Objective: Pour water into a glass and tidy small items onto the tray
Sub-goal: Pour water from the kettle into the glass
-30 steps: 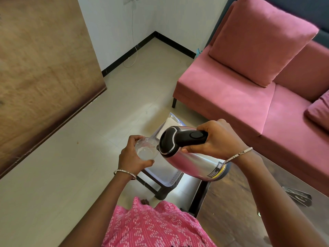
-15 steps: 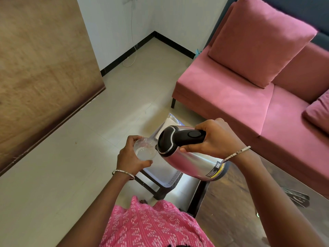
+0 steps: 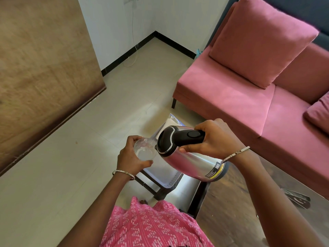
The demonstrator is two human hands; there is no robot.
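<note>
My left hand (image 3: 130,158) grips a clear glass (image 3: 144,151) with some water in it, held in the air above the floor. My right hand (image 3: 216,139) holds the black handle of a steel kettle (image 3: 192,160), tipped to the left with its black lid end touching the glass rim. Below both, a white tray (image 3: 170,177) rests on a small dark stool; most of it is hidden behind the kettle and my hands.
A pink sofa (image 3: 231,97) with cushions fills the right side. A glossy dark table (image 3: 249,211) at lower right carries a small dark object (image 3: 297,199). A brown wooden panel (image 3: 44,68) stands at left. Pale tiled floor lies between.
The kettle and glass stay together in nearly the same pose, drifting slightly left and down in view. The water level in the glass looks about the same.
</note>
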